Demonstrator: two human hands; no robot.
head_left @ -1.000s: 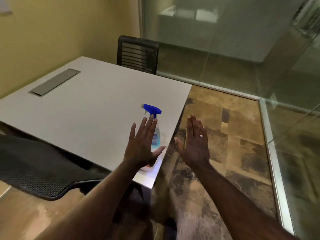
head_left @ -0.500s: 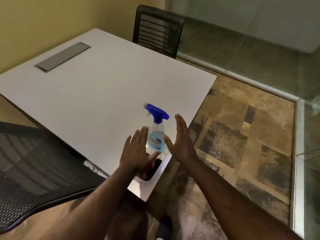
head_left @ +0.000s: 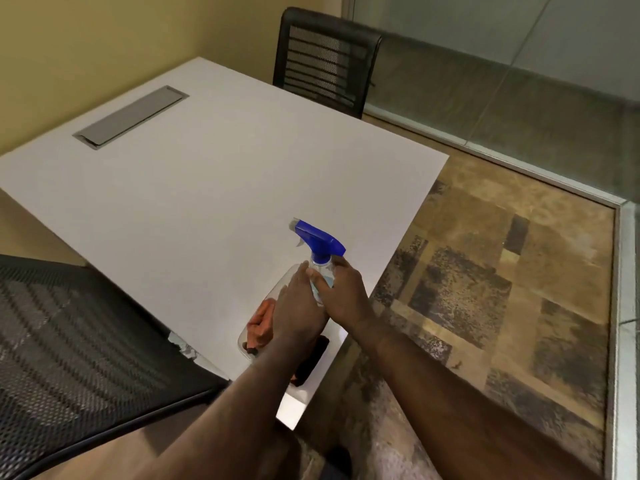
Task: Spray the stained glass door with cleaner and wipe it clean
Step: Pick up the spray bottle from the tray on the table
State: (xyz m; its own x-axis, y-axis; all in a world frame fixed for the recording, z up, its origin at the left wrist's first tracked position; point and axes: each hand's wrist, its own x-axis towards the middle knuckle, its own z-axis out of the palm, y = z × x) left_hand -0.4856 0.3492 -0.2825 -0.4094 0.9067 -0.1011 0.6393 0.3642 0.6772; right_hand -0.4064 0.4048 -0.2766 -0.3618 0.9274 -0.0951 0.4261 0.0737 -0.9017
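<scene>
A clear spray bottle (head_left: 320,252) with a blue trigger head stands near the right corner of the white table (head_left: 194,188). My right hand (head_left: 344,296) wraps the bottle's body from the right, thumb across its front. My left hand (head_left: 298,308) presses against the bottle's left side, fingertips by the neck. Under my left hand lies a clear plastic tray (head_left: 244,342) holding an orange cloth (head_left: 261,322). The glass wall (head_left: 519,64) runs along the back right, with a metal floor rail (head_left: 519,166).
A dark flat object (head_left: 313,358) lies on the table corner beside the tray. A black mesh chair (head_left: 69,348) sits at the near left, another black chair (head_left: 323,58) at the table's far side. A grey cable hatch (head_left: 130,114) is set in the tabletop. Patterned carpet (head_left: 485,289) covers the right.
Both hands have closed in from open, spread positions onto the spray bottle. The view has dipped lower and come nearer to the table, revealing the tray and orange cloth.
</scene>
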